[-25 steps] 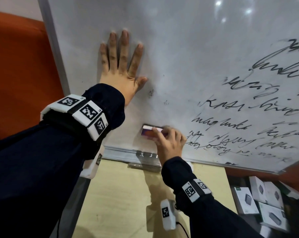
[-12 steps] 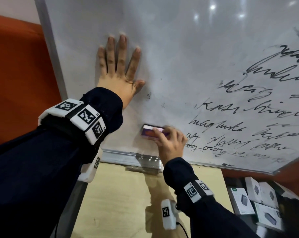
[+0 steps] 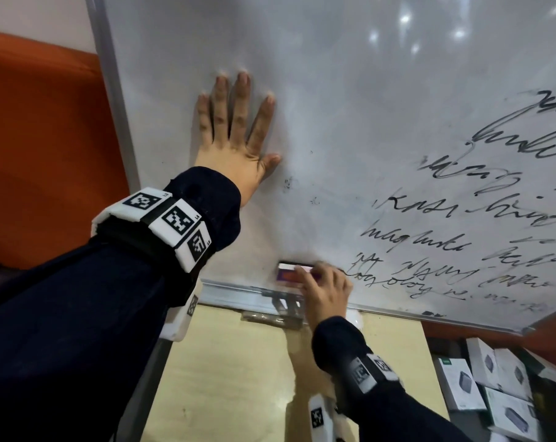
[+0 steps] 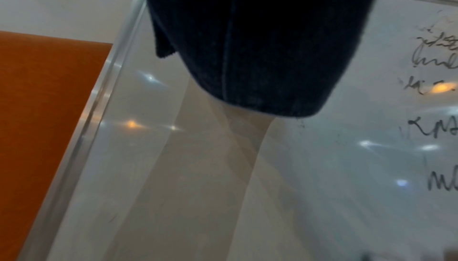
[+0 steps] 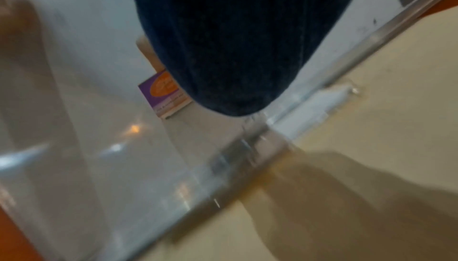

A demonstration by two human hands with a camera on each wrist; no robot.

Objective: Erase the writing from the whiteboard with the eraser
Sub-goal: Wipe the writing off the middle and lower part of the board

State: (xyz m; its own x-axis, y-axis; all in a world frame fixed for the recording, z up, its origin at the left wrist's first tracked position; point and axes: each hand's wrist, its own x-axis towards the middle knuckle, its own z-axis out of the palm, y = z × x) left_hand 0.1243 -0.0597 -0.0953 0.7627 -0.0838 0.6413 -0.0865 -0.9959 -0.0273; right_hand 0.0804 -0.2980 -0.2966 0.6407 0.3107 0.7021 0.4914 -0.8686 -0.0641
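Note:
The whiteboard (image 3: 350, 106) fills the upper head view, its left part wiped and black handwriting (image 3: 455, 237) covering its right part. My left hand (image 3: 235, 135) lies flat on the board near its left edge, fingers spread. Low on the board, my right hand (image 3: 326, 290) grips a purple and white eraser (image 3: 289, 272) against the surface, just left of the lowest lines of writing and above the metal bottom rail (image 3: 238, 296). In the right wrist view the eraser (image 5: 164, 94) shows beside my dark sleeve (image 5: 235, 40). The left wrist view shows my sleeve (image 4: 260, 40) and writing (image 4: 436, 126).
An orange wall panel (image 3: 43, 148) stands left of the board. Below the rail is a pale yellow tabletop (image 3: 225, 371). Several white product boxes (image 3: 500, 387) lie at the lower right. A metal clip (image 3: 286, 306) sits on the bottom rail.
My right hand has shifted the eraser slightly down toward the rail. My left hand stays flat on the board. The camera view has drifted a little.

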